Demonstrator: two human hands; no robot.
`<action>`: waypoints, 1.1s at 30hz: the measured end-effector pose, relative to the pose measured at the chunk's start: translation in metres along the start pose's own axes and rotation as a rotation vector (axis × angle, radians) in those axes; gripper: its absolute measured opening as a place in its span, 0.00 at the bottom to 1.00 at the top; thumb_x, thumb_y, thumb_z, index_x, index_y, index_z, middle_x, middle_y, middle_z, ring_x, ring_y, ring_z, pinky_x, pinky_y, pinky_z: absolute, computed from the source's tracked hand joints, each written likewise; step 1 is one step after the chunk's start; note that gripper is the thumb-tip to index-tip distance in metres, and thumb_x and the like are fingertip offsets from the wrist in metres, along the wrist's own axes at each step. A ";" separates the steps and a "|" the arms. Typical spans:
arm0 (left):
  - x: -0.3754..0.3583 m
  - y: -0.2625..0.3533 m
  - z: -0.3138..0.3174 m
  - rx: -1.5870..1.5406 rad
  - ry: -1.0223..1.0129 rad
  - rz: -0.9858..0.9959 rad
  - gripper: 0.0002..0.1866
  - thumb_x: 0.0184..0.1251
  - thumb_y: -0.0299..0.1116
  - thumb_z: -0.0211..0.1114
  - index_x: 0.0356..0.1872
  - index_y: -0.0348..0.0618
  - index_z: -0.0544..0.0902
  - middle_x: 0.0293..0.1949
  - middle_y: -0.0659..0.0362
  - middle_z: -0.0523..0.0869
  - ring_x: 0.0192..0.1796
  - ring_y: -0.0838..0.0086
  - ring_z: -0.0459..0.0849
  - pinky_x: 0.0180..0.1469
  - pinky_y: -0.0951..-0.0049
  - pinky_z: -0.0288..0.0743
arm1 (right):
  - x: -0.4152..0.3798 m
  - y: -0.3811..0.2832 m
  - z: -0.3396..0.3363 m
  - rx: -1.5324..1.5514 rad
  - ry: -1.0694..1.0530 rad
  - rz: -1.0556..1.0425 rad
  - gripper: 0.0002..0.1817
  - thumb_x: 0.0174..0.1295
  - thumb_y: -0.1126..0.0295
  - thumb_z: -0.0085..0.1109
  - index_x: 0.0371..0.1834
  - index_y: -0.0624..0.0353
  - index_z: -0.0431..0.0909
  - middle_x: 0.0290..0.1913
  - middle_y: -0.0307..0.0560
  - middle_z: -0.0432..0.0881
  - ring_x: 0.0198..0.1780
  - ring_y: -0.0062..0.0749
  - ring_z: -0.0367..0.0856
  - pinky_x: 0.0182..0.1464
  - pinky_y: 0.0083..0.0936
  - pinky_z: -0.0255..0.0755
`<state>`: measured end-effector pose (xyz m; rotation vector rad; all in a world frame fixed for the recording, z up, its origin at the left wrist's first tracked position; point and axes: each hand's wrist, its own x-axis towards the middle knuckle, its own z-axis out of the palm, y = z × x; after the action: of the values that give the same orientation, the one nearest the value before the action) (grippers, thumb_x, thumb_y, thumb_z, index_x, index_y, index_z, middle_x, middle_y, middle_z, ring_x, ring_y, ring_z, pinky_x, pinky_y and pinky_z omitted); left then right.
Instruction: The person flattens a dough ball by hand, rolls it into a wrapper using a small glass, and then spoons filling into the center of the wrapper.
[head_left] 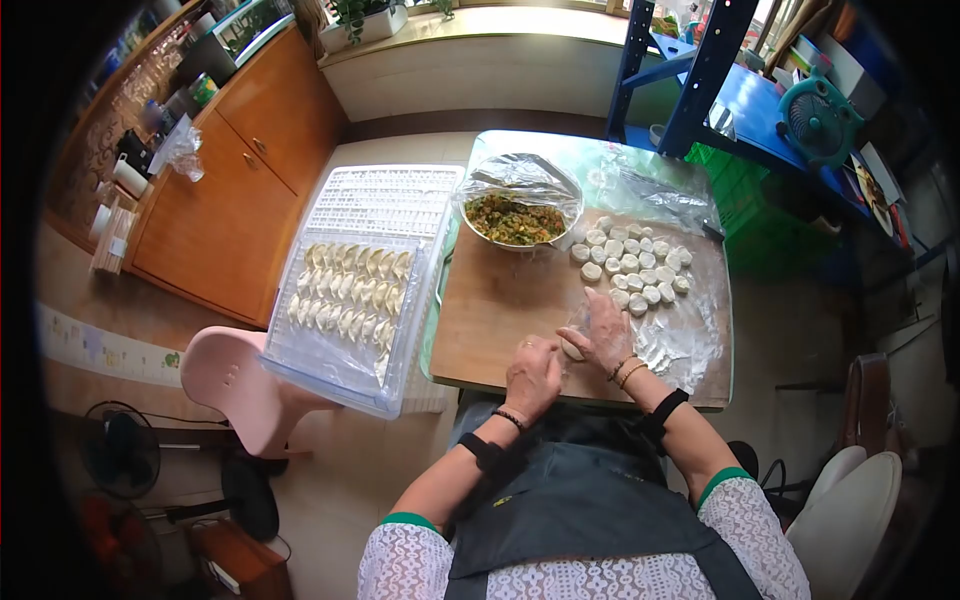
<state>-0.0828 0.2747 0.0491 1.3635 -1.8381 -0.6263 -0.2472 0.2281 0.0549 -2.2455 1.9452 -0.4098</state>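
Head view | small dough piece point(571, 351) on wooden board point(485, 335), between left hand point(535, 374) and right hand point(604, 334) — just by right thumb, so right nearer | partly hidden, long way hard to tell | right fingers spread | left fingers curled — can't tell if holding anything

2 hands point(604, 335), 1 table point(560, 147), 1 board point(490, 310), 1 bowl point(575, 208) of filling point(515, 218). Dough pieces point(629, 263) roughly 25, some overlapping. Dumplings point(345, 288): 3 rows, too packed to count singly.
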 end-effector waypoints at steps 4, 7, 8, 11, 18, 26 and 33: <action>-0.002 0.024 -0.005 0.080 -0.321 0.200 0.20 0.57 0.32 0.64 0.51 0.37 0.77 0.51 0.48 0.78 0.56 0.54 0.74 0.57 0.58 0.70 | 0.006 0.018 0.010 0.271 0.035 0.068 0.42 0.55 0.45 0.63 0.67 0.58 0.61 0.52 0.53 0.75 0.55 0.45 0.73 0.55 0.43 0.65; -0.005 0.031 0.007 0.311 -0.402 0.443 0.33 0.57 0.41 0.67 0.61 0.33 0.70 0.63 0.43 0.70 0.67 0.51 0.66 0.67 0.55 0.61 | 0.005 0.027 0.007 0.440 0.081 0.087 0.40 0.56 0.50 0.64 0.68 0.58 0.61 0.51 0.55 0.76 0.53 0.47 0.75 0.55 0.42 0.66; -0.006 0.033 0.009 0.352 -0.578 0.363 0.41 0.56 0.48 0.68 0.65 0.30 0.65 0.69 0.41 0.62 0.72 0.50 0.58 0.72 0.52 0.53 | 0.003 0.030 0.006 0.466 0.117 0.061 0.39 0.57 0.52 0.64 0.68 0.58 0.62 0.50 0.55 0.77 0.53 0.47 0.75 0.54 0.41 0.66; -0.014 0.021 0.011 0.343 -0.534 0.424 0.40 0.57 0.48 0.67 0.64 0.31 0.65 0.68 0.41 0.63 0.72 0.48 0.59 0.71 0.51 0.53 | -0.005 0.025 -0.014 0.398 0.181 -0.115 0.37 0.56 0.60 0.65 0.68 0.57 0.63 0.49 0.53 0.77 0.52 0.47 0.75 0.53 0.39 0.68; -0.019 0.017 -0.020 0.357 -0.668 0.399 0.37 0.59 0.49 0.66 0.62 0.32 0.68 0.67 0.41 0.64 0.72 0.49 0.57 0.72 0.49 0.51 | -0.024 -0.014 -0.003 0.028 0.006 -0.300 0.40 0.55 0.52 0.63 0.70 0.57 0.60 0.53 0.50 0.72 0.54 0.45 0.73 0.50 0.40 0.65; -0.020 0.010 -0.023 0.351 -0.524 0.324 0.35 0.58 0.48 0.66 0.60 0.34 0.70 0.65 0.41 0.66 0.69 0.49 0.62 0.72 0.48 0.51 | 0.008 0.012 0.016 0.145 0.140 -0.146 0.41 0.54 0.50 0.65 0.68 0.58 0.62 0.51 0.52 0.75 0.53 0.45 0.74 0.50 0.42 0.64; -0.028 0.009 -0.027 0.390 -0.571 0.345 0.34 0.58 0.47 0.66 0.61 0.34 0.70 0.63 0.41 0.67 0.69 0.49 0.62 0.71 0.48 0.52 | -0.017 -0.028 0.000 0.064 0.000 -0.416 0.37 0.56 0.57 0.62 0.70 0.51 0.61 0.56 0.52 0.73 0.57 0.45 0.72 0.53 0.42 0.64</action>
<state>-0.0624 0.3054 0.0640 1.1190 -2.6979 -0.5222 -0.2228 0.2497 0.0607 -2.5996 1.4307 -0.5086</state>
